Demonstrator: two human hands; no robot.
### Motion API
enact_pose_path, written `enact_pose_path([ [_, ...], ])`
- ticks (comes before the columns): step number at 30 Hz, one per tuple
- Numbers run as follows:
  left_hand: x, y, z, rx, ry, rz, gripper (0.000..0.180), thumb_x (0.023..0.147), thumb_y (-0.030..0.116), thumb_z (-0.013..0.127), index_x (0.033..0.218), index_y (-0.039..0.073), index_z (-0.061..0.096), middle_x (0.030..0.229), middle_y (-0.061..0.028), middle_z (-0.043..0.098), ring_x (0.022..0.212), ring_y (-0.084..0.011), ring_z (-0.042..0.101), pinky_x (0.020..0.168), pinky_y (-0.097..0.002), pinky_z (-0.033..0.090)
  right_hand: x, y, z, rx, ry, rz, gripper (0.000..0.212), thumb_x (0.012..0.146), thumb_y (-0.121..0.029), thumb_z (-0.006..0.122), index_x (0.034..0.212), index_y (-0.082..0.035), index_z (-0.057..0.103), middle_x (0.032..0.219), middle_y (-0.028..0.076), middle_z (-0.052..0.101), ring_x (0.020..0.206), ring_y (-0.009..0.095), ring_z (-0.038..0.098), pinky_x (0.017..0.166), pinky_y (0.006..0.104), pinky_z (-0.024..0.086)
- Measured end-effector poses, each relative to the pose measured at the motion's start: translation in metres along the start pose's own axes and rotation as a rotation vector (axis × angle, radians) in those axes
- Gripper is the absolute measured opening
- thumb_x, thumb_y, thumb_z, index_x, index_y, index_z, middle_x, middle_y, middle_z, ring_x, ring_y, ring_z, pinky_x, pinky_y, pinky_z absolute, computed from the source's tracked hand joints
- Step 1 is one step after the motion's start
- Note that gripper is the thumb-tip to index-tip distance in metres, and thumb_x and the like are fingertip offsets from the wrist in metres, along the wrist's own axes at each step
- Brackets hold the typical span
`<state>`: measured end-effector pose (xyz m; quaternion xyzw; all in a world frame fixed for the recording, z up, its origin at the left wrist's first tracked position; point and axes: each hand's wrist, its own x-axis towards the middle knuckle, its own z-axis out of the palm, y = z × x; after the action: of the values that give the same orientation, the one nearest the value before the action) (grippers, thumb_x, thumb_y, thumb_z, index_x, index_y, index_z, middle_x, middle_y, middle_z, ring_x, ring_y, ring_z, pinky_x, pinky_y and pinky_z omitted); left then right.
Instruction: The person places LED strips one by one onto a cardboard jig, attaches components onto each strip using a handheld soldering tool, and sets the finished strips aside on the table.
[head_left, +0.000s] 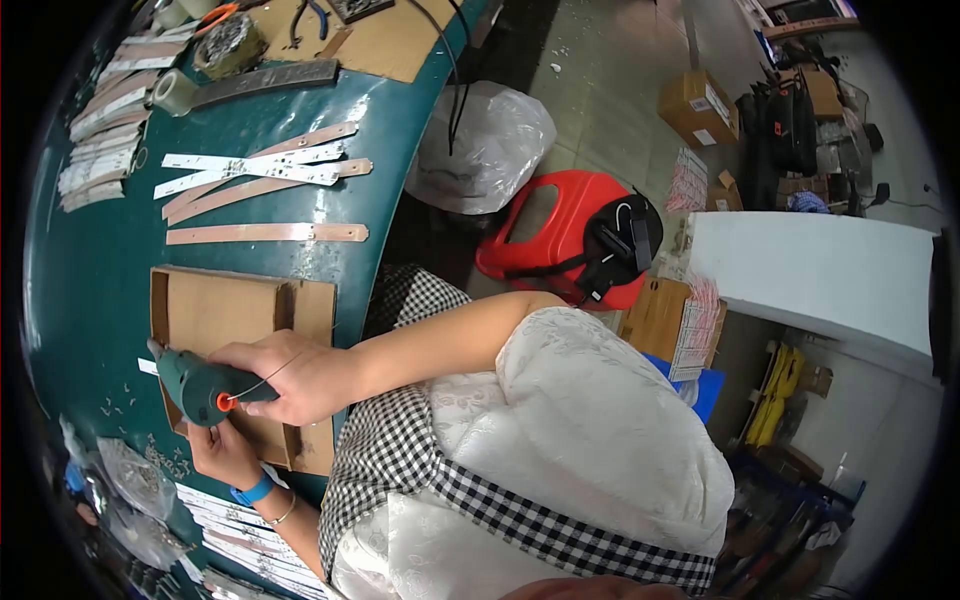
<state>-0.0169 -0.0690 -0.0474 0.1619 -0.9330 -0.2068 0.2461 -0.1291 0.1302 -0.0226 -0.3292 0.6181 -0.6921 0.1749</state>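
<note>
My right hand (295, 378) grips a green pistol-shaped tool (195, 385) over a shallow cardboard box (215, 305). An orange ring sits on the tool's near end, with a thin wire running from it. Just below the tool is my left hand (225, 455), wearing a blue wristband. Its fingers are drawn together at the box's lower edge; the tool and the hand hide what they hold. The end of a white strip (147, 366) sticks out past the box's far side. Beside the box lie several copper-coloured and white strips (265, 233), some of them crossed.
More white strips (240, 530) lie below the left wrist, near clear plastic bags (135, 475). Stacked strips (105, 150), a tape roll (175, 92) and pliers (308, 22) lie toward the top. A red stool (560, 215) with a black bag and a plastic sack (485, 150) stand beside the green table (90, 260).
</note>
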Motion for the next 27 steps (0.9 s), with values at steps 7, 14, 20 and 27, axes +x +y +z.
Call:
enact_pose_path([
  [7,-0.001,-0.011,0.000,-0.080,0.079,0.004,0.019,0.084,0.003,0.069,0.103,-0.001,0.068,0.087,-0.0109,0.071,0.070,-0.0099,0.062,0.060,-0.0263,0.051,0.003,0.001,0.002,-0.019,-0.086,0.020,0.055,0.076,-0.010,0.070,0.126,-0.001,0.048,0.105,0.022,0.063,0.097,0.039,0.062,0.083,0.0421,0.050],
  [14,0.008,0.022,-0.004,-0.091,0.112,-0.096,0.010,0.078,0.001,0.068,0.087,0.003,0.069,0.082,-0.0124,0.069,0.069,-0.0217,0.066,0.063,-0.0289,0.053,0.005,-0.022,-0.011,-0.104,-0.179,0.355,0.032,0.081,-0.015,0.073,0.103,0.002,0.059,0.087,0.008,0.066,0.086,0.018,0.063,0.077,0.0340,0.050],
  [20,0.005,0.025,-0.008,-0.268,0.107,-0.222,0.009,0.075,0.003,0.070,0.084,0.004,0.071,0.080,-0.0124,0.069,0.070,-0.0264,0.067,0.063,-0.0323,0.053,-0.006,-0.029,-0.040,0.305,-0.215,0.460,0.053,0.079,0.003,0.065,0.127,0.005,0.045,0.106,0.014,0.060,0.065,0.014,0.059,0.054,0.0268,0.052],
  [27,0.006,0.022,-0.008,-0.324,0.135,-0.209,0.007,0.076,0.003,0.069,0.083,0.004,0.071,0.078,-0.0108,0.068,0.066,-0.0256,0.065,0.059,-0.0329,0.052,-0.011,-0.029,-0.058,0.271,-0.269,0.458,0.056,0.077,0.002,0.066,0.127,0.008,0.041,0.126,0.020,0.049,0.067,0.016,0.059,0.049,0.0280,0.053],
])
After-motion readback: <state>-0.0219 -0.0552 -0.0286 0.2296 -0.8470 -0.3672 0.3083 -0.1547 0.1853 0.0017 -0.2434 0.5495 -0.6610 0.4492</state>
